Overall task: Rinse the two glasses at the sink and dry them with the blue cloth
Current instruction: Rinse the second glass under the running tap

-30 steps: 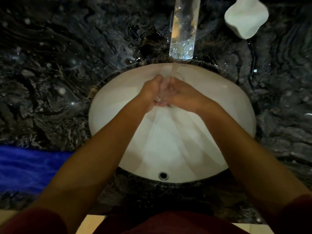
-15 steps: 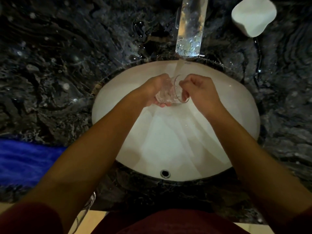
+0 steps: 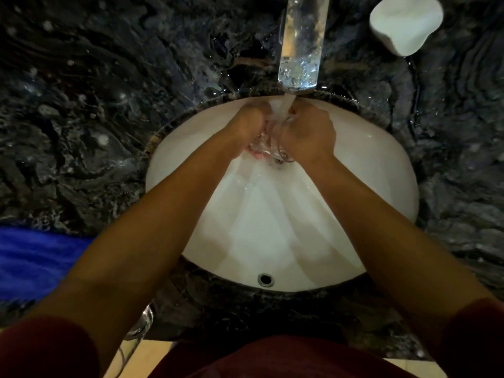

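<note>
A clear drinking glass (image 3: 272, 143) is held between both hands over the white sink basin (image 3: 381, 186). My left hand (image 3: 249, 126) wraps its left side and my right hand (image 3: 311, 135) grips its right side and rim. Water runs from the clear tap spout (image 3: 300, 45) down onto the glass and my fingers. A second clear glass (image 3: 141, 323) stands at the counter's front edge, mostly hidden under my left forearm. The blue cloth (image 3: 35, 260) lies on the counter at the far left.
Dark marbled stone counter (image 3: 95, 118) surrounds the basin and is wet near the tap. A white soap dish or holder (image 3: 406, 23) sits at the back right. The overflow hole (image 3: 265, 279) is in the basin's near wall.
The hands have closed together again around the glass and moved up under the running water. Half a second ago the glass was tilted and showing between them.
</note>
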`<state>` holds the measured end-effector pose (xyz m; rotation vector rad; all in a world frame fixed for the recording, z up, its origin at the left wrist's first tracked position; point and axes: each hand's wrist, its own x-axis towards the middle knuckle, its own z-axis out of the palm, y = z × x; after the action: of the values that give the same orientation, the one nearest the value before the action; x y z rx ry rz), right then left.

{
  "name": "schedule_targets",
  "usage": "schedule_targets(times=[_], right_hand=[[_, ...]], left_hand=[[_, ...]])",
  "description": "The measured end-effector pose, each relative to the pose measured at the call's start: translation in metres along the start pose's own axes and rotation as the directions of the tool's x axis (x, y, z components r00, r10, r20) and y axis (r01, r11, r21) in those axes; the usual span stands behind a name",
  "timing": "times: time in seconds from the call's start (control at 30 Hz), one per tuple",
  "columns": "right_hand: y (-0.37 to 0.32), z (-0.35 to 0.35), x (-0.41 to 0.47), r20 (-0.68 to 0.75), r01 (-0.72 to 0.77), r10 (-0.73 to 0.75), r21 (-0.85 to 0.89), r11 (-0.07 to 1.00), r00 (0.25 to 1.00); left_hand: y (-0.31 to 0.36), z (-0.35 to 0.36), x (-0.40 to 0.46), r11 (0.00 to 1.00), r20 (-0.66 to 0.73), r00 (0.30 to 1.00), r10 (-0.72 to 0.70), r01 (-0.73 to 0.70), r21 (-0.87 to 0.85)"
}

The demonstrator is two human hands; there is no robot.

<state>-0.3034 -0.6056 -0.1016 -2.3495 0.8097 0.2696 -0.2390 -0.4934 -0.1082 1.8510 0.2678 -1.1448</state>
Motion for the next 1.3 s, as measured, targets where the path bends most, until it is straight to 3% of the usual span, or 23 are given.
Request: schedule_targets(times=[0.1,0.17,0.23,0.3,0.4,0.53,0.6,0.67,0.7,0.8,0.83,0.93,1.0,1.13,1.23,1.3], right_hand=[[0.008,0.006,0.007,0.14,-0.255,0.232,0.18,0.95,0.963],[0.017,0.009,0.004,0.332,-0.464,0.365,0.302,0.833,0.87],[0.027,0.014,-0.002,0.533,-0.624,0.387,0.389,0.678,0.752],[0.037,0.016,-0.007,0.656,-0.691,0.307,0.467,0.552,0.689],[0.039,0.01,-0.011,0.697,-0.671,0.176,0.541,0.507,0.696],[0.034,-0.006,-0.014,0.495,-0.444,0.11,0.631,0.636,0.862],[0.038,-0.015,-0.017,0.453,-0.414,0.05,0.756,0.507,0.89],[0.04,-0.022,-0.02,0.509,-0.491,-0.001,0.83,0.266,0.861],[0.039,-0.021,-0.023,0.521,-0.506,0.004,0.826,0.247,0.853],[0.029,-0.01,-0.023,0.486,-0.478,0.131,0.711,0.516,0.864],[0.025,-0.006,-0.023,0.491,-0.499,0.171,0.681,0.536,0.854],[0.024,-0.003,-0.018,0.587,-0.603,0.184,0.68,0.417,0.789],[0.029,-0.006,-0.016,0.684,-0.668,0.074,0.675,0.312,0.726],[0.034,-0.003,-0.022,0.757,-0.743,-0.119,0.653,0.147,0.643],[0.032,0.0,-0.02,0.76,-0.75,-0.136,0.65,0.125,0.636],[0.029,0.001,-0.018,0.753,-0.738,-0.068,0.656,0.16,0.655]], left_hand=[[-0.004,0.006,0.002,0.998,-0.115,0.993,-0.007,0.0,-0.063],[-0.009,0.014,0.005,0.998,-0.193,0.98,0.052,-0.055,-0.009],[-0.018,0.02,0.002,0.97,-0.265,0.938,0.225,-0.191,0.15],[-0.026,0.026,-0.002,0.94,-0.312,0.888,0.338,-0.3,0.166],[-0.035,0.028,-0.007,0.909,-0.367,0.84,0.4,-0.414,0.045],[-0.029,0.021,-0.013,0.911,-0.394,0.828,0.398,-0.409,0.061],[-0.025,0.019,-0.015,0.933,-0.397,0.848,0.351,-0.352,0.073],[-0.016,0.023,-0.018,0.953,-0.395,0.871,0.293,-0.3,0.046],[-0.012,0.025,-0.021,0.96,-0.385,0.882,0.274,-0.272,0.06],[-0.005,0.036,-0.028,0.956,-0.335,0.895,0.294,-0.283,0.083],[-0.005,0.038,-0.031,0.951,-0.325,0.895,0.306,-0.299,0.073],[-0.009,0.035,-0.034,0.935,-0.279,0.9,0.336,-0.354,-0.016],[-0.01,0.027,-0.034,0.916,-0.219,0.912,0.346,-0.379,-0.13],[-0.008,0.018,-0.032,0.843,-0.065,0.978,0.196,-0.202,-0.498],[-0.013,0.025,-0.029,0.814,-0.081,0.985,0.156,-0.174,-0.554],[-0.018,0.027,-0.03,0.784,-0.109,0.986,0.123,-0.164,-0.598]])
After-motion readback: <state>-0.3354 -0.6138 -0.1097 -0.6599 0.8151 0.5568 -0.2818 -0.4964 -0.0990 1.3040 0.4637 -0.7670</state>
